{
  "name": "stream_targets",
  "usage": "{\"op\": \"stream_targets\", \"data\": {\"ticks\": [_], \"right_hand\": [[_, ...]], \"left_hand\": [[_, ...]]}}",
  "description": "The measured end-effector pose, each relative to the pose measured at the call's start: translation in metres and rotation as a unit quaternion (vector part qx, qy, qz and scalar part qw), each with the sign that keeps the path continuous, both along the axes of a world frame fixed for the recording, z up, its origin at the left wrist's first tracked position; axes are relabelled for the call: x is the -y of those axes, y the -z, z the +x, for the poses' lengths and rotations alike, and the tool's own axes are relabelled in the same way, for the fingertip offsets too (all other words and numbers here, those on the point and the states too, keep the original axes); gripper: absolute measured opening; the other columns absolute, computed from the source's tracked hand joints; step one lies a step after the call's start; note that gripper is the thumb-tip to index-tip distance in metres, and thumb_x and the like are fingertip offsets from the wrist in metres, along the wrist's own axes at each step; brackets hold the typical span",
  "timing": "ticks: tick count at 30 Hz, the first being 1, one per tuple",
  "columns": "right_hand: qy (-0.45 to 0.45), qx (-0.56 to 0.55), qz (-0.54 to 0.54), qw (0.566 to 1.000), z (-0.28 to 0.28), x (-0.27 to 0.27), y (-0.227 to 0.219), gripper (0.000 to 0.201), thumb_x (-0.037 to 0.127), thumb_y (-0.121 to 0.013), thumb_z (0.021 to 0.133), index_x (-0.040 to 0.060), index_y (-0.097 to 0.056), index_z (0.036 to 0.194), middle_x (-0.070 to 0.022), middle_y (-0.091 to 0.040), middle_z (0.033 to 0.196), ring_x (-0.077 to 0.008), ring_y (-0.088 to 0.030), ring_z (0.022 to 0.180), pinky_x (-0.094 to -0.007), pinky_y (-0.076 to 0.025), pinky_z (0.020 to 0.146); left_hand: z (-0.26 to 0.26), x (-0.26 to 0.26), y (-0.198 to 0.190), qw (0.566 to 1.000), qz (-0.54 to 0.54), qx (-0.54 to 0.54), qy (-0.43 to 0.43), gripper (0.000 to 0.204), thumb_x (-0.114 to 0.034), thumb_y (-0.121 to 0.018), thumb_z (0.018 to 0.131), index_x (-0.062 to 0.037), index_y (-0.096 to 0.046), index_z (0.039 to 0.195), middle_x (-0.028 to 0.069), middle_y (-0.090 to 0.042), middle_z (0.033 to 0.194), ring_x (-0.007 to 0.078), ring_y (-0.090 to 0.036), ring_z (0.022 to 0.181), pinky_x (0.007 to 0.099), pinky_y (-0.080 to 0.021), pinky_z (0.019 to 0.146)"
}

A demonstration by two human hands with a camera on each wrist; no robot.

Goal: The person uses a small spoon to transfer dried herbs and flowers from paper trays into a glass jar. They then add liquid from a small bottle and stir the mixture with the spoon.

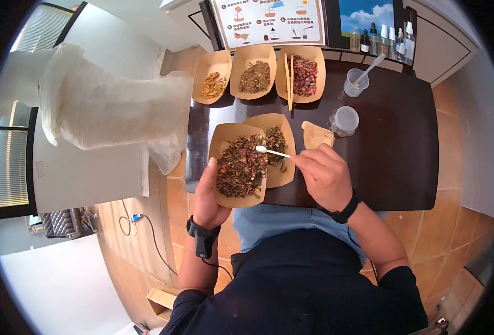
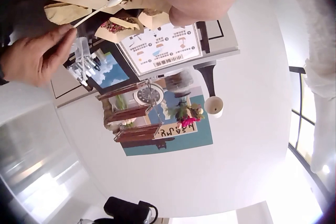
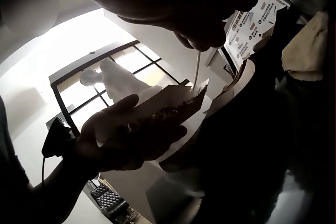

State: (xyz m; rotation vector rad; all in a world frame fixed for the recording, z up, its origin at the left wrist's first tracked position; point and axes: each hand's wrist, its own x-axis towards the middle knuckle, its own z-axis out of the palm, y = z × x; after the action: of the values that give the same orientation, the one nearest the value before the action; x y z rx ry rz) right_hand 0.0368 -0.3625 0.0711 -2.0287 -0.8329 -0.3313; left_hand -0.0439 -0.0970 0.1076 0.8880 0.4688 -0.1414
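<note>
My left hand (image 1: 207, 200) holds a brown paper tray (image 1: 219, 137) of mixed dried petals and leaves (image 1: 239, 173). Its thumb lies along the tray's left side; in the right wrist view the fingers (image 3: 170, 142) reach beneath it. Between thumb and fingertips my right hand (image 1: 328, 177) pinches a small white spoon (image 1: 278, 153). The spoon's bowl is over the right part of the mix. Partly hidden behind the held tray, a second paper tray (image 1: 286, 174) contains more dried leaves. Just beyond the right hand lies a beige cloth pouch (image 1: 317, 135).
Along the dark table's (image 1: 392, 151) back stand paper trays of yellow pieces (image 1: 213, 85), brown bits (image 1: 254, 77) and red petals (image 1: 305, 75), the last with wooden tongs (image 1: 289, 84) across it. To the right are a lidded jar (image 1: 345, 120), a cup (image 1: 356, 84) and several small bottles (image 1: 385, 40).
</note>
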Motion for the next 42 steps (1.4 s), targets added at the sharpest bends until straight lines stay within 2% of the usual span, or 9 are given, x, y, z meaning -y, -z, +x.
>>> {"op": "stream_targets", "data": {"ticks": [5,10,15,22,25,28,34,37,42], "right_hand": [[-0.038,0.019,-0.019,0.999,-0.017,-0.001,-0.007,0.030,-0.003,-0.071,0.078,0.0009,-0.077,0.108,-0.0092,-0.071,0.101,-0.0278,-0.066,0.086,-0.0394,-0.058,0.076],[-0.019,0.038,-0.052,0.998,-0.014,0.003,-0.001,0.032,-0.003,-0.070,0.078,0.0004,-0.076,0.109,-0.0095,-0.071,0.101,-0.0274,-0.066,0.087,-0.0383,-0.058,0.075],[-0.022,0.020,-0.003,1.000,-0.014,0.009,-0.005,0.029,-0.004,-0.069,0.079,0.0000,-0.077,0.107,-0.0099,-0.072,0.102,-0.0275,-0.067,0.082,-0.0393,-0.058,0.071],[-0.108,-0.009,0.021,0.994,-0.031,0.011,-0.011,0.033,-0.006,-0.072,0.076,-0.0012,-0.077,0.108,-0.0119,-0.073,0.105,-0.0283,-0.069,0.082,-0.0393,-0.059,0.070],[-0.107,-0.017,0.049,0.993,-0.035,0.004,-0.016,0.034,-0.009,-0.072,0.075,0.0016,-0.078,0.107,-0.0079,-0.073,0.102,-0.0260,-0.067,0.074,-0.0382,-0.055,0.064],[-0.115,-0.011,0.043,0.992,-0.035,-0.001,-0.011,0.033,-0.009,-0.073,0.076,0.0014,-0.078,0.106,-0.0078,-0.073,0.103,-0.0262,-0.067,0.075,-0.0386,-0.055,0.064],[-0.055,0.009,0.010,0.998,-0.024,0.003,-0.011,0.030,-0.008,-0.074,0.076,0.0024,-0.078,0.103,-0.0086,-0.073,0.099,-0.0273,-0.068,0.075,-0.0390,-0.056,0.065],[-0.058,0.002,0.010,0.998,-0.021,0.004,-0.015,0.025,-0.002,-0.070,0.080,0.0006,-0.077,0.104,-0.0095,-0.073,0.101,-0.0278,-0.070,0.081,-0.0393,-0.059,0.071],[-0.101,0.000,0.038,0.994,-0.030,-0.019,-0.024,0.027,-0.001,-0.070,0.081,0.0006,-0.076,0.107,-0.0103,-0.072,0.103,-0.0281,-0.070,0.082,-0.0402,-0.059,0.072]], "left_hand": [[0.001,0.003,-0.004,1.000,0.006,-0.003,0.002,0.055,-0.043,-0.044,0.117,-0.0056,-0.049,0.156,0.0134,-0.065,0.148,0.0287,-0.068,0.129,0.0473,-0.058,0.108],[0.000,0.003,-0.004,1.000,0.011,-0.003,-0.004,0.054,-0.043,-0.043,0.117,-0.0056,-0.048,0.156,0.0138,-0.064,0.148,0.0289,-0.067,0.130,0.0473,-0.058,0.109],[0.000,0.001,-0.002,1.000,-0.001,0.010,0.000,0.057,-0.043,-0.046,0.117,-0.0023,-0.049,0.157,0.0151,-0.063,0.151,0.0295,-0.065,0.134,0.0476,-0.053,0.115],[0.002,0.002,-0.002,1.000,0.003,0.004,-0.014,0.058,-0.044,-0.042,0.117,-0.0031,-0.046,0.158,0.0170,-0.061,0.152,0.0309,-0.065,0.135,0.0489,-0.054,0.114],[0.004,0.005,-0.005,1.000,0.006,0.004,-0.012,0.058,-0.044,-0.041,0.118,-0.0029,-0.045,0.159,0.0171,-0.061,0.152,0.0310,-0.065,0.135,0.0487,-0.054,0.115],[0.005,0.006,-0.006,1.000,-0.010,0.016,0.001,0.058,-0.043,-0.041,0.118,-0.0029,-0.045,0.159,0.0166,-0.061,0.152,0.0308,-0.065,0.134,0.0485,-0.055,0.114],[0.001,-0.001,0.000,1.000,0.002,0.008,-0.014,0.058,-0.043,-0.042,0.118,-0.0022,-0.048,0.158,0.0152,-0.062,0.153,0.0295,-0.064,0.137,0.0474,-0.052,0.116],[0.000,-0.002,0.001,1.000,0.006,0.007,-0.013,0.057,-0.044,-0.044,0.117,-0.0025,-0.049,0.157,0.0141,-0.063,0.152,0.0286,-0.064,0.135,0.0468,-0.052,0.115],[0.003,0.001,0.001,1.000,0.012,0.009,-0.012,0.056,-0.044,-0.044,0.118,-0.0025,-0.050,0.155,0.0132,-0.064,0.149,0.0273,-0.065,0.134,0.0459,-0.053,0.115]]}}
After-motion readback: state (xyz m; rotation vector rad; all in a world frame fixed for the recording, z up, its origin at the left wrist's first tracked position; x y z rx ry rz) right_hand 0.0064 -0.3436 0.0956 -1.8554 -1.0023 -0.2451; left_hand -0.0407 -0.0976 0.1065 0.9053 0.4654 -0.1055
